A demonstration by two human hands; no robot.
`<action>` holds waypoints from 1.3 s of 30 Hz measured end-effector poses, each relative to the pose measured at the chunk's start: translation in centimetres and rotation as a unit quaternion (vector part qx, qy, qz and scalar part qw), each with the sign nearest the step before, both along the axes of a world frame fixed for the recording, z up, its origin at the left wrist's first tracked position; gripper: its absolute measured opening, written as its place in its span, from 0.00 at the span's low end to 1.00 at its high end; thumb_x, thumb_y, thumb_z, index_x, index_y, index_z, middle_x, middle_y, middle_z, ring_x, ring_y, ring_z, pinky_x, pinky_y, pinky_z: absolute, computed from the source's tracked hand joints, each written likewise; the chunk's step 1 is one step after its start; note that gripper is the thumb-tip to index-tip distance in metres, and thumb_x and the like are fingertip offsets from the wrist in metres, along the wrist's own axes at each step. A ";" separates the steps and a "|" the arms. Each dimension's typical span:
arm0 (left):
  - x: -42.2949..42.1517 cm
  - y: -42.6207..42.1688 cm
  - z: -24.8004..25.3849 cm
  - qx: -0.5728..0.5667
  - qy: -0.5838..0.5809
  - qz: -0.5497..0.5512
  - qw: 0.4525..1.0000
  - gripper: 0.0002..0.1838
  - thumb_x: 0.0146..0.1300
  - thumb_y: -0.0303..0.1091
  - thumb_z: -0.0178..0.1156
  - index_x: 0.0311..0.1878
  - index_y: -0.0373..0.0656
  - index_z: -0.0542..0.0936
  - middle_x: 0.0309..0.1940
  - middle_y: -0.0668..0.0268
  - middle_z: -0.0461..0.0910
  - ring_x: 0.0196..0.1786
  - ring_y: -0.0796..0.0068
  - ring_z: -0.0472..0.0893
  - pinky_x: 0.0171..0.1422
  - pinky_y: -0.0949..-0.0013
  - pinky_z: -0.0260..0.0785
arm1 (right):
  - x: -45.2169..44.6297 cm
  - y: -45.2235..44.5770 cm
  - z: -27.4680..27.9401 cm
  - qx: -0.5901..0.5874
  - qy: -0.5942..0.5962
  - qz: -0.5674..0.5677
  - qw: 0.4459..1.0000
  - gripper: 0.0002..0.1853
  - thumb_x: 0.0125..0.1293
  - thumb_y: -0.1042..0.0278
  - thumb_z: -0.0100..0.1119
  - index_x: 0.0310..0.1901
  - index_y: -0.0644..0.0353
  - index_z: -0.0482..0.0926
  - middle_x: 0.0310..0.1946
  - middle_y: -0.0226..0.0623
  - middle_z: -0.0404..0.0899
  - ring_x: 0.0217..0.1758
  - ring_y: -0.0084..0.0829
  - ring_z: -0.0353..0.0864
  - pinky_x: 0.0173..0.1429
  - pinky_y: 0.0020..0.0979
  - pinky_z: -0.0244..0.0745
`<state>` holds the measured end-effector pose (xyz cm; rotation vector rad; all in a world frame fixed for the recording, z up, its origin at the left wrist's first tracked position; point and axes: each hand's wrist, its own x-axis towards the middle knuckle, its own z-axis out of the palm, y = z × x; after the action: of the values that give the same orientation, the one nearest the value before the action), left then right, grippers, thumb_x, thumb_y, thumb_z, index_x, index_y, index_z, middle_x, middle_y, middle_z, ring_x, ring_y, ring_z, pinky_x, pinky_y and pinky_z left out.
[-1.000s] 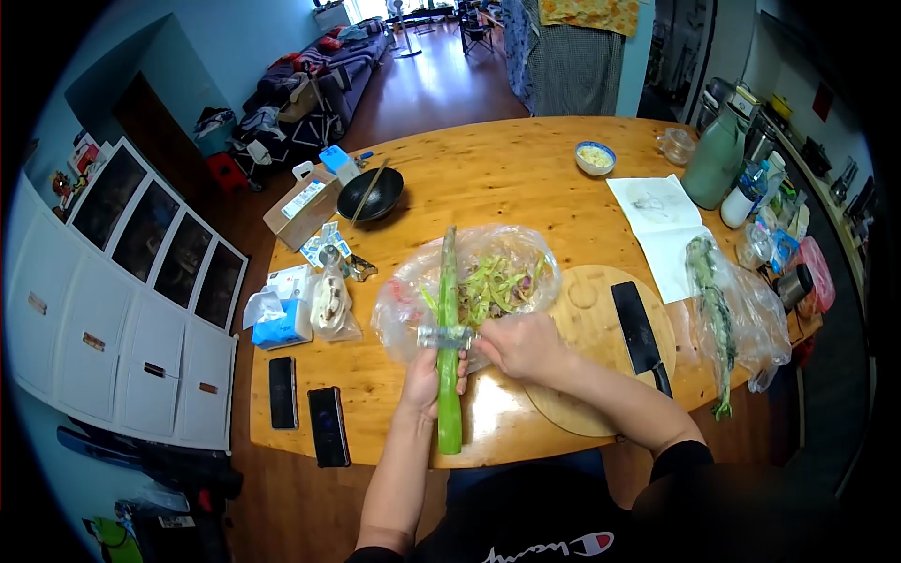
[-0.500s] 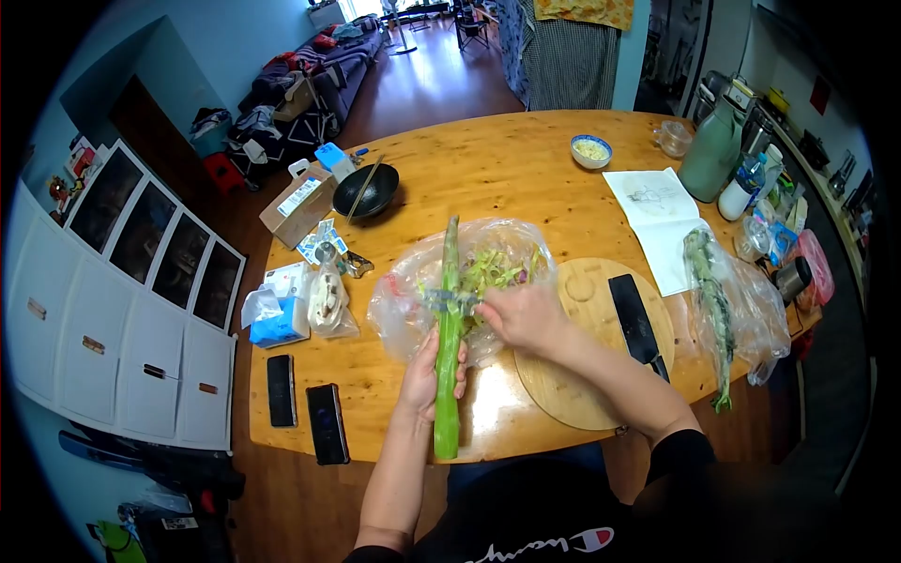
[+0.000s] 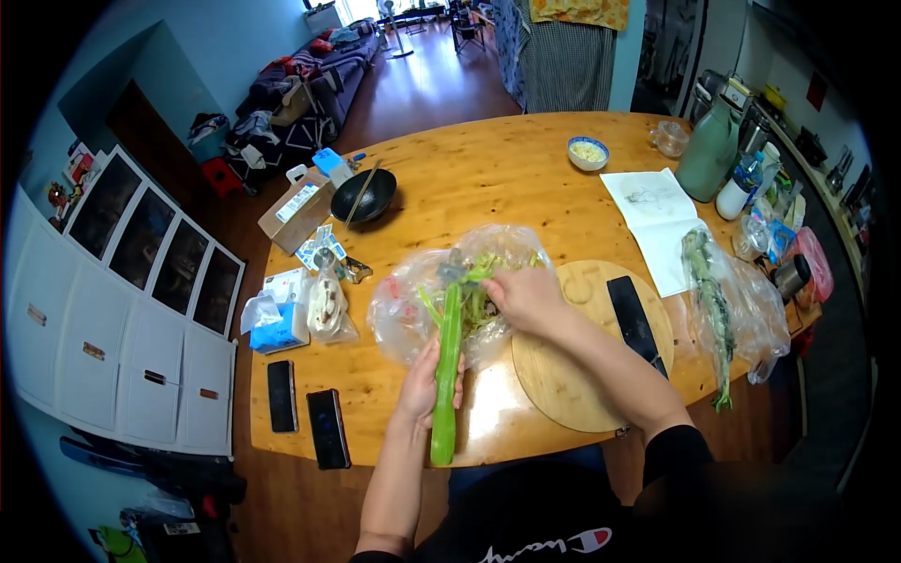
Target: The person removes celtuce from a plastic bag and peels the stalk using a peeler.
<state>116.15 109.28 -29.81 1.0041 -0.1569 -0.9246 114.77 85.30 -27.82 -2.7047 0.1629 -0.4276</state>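
Note:
My left hand [image 3: 422, 383] is wrapped round the lower half of a long, bright green celtuce stem [image 3: 446, 403], which stands nearly upright over the table's front edge. In my right hand [image 3: 526, 296] is a peeler [image 3: 452, 273], its head across the upper end of the stem. A thin strip of peel hangs off the stem's left side. Just behind lies an open clear plastic bag [image 3: 396, 305] with peelings [image 3: 481, 317] heaped in it. My right forearm passes over a round wooden cutting board [image 3: 554, 375], partly hiding it.
A black-bladed knife [image 3: 633, 319] rests on the board. To the right, a leafy celtuce [image 3: 709, 291] lies by another plastic bag [image 3: 760, 324]. Two phones [image 3: 327, 427], tissues [image 3: 280, 324] and a black bowl [image 3: 366, 194] are on the left. A small bowl [image 3: 587, 154] stands at the back.
My right hand has drawn the peeler up and away toward the stem's far end. A loose strip of peel now stands out from the left side, and the pale upper end no longer shows.

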 end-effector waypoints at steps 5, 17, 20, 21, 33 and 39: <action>-0.4 0.1 0.5 -0.002 -0.002 0.016 1.000 0.25 0.83 0.49 0.36 0.76 0.52 0.62 0.36 0.65 0.74 0.28 0.78 0.74 0.22 0.74 0.73 | -0.2 -0.6 -0.4 0.028 -0.046 -0.034 0.998 0.21 0.76 0.47 0.49 0.35 0.56 0.79 0.23 0.44 0.82 0.28 0.52 0.82 0.35 0.52 0.76; 0.4 -0.2 -0.6 -0.002 0.067 0.008 0.998 0.22 0.82 0.55 0.35 0.62 0.50 0.68 0.35 0.64 0.74 0.28 0.76 0.74 0.23 0.73 0.73 | -2.9 2.0 -0.7 -0.018 -0.120 0.110 0.986 0.17 0.72 0.51 0.57 0.30 0.53 0.75 0.16 0.36 0.78 0.18 0.41 0.79 0.22 0.42 0.70; -0.1 -0.6 0.7 0.015 0.024 0.023 0.999 0.22 0.82 0.55 0.36 0.64 0.51 0.66 0.33 0.65 0.72 0.26 0.77 0.73 0.22 0.74 0.73 | -3.4 2.4 0.5 -0.029 -0.120 0.123 0.985 0.16 0.73 0.52 0.57 0.30 0.53 0.75 0.17 0.37 0.78 0.19 0.41 0.80 0.22 0.43 0.70; -0.1 -0.5 0.5 0.023 0.017 0.017 0.999 0.22 0.82 0.54 0.36 0.66 0.52 0.65 0.32 0.66 0.72 0.26 0.77 0.73 0.21 0.74 0.72 | -3.7 2.6 0.7 -0.033 -0.121 0.128 0.984 0.17 0.73 0.50 0.55 0.31 0.52 0.76 0.17 0.38 0.78 0.20 0.43 0.80 0.23 0.45 0.71; -0.9 0.2 1.3 0.022 0.002 0.005 1.000 0.23 0.82 0.53 0.38 0.70 0.52 0.64 0.30 0.66 0.73 0.24 0.79 0.73 0.19 0.77 0.72 | -0.1 -0.8 -1.0 0.049 -0.025 -0.041 0.998 0.23 0.76 0.45 0.47 0.33 0.57 0.79 0.25 0.48 0.82 0.31 0.55 0.82 0.38 0.54 0.74; -0.6 0.2 1.3 0.030 0.013 0.040 0.999 0.22 0.82 0.54 0.39 0.56 0.46 0.69 0.30 0.66 0.74 0.23 0.79 0.76 0.18 0.76 0.73 | -1.8 1.5 0.2 0.132 0.000 -0.001 0.991 0.20 0.75 0.49 0.52 0.32 0.57 0.77 0.23 0.47 0.81 0.28 0.53 0.81 0.33 0.51 0.74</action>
<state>115.55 109.50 -28.49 1.0455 -0.0672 -0.8742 112.96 86.78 -27.64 -2.4448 0.2079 -0.3786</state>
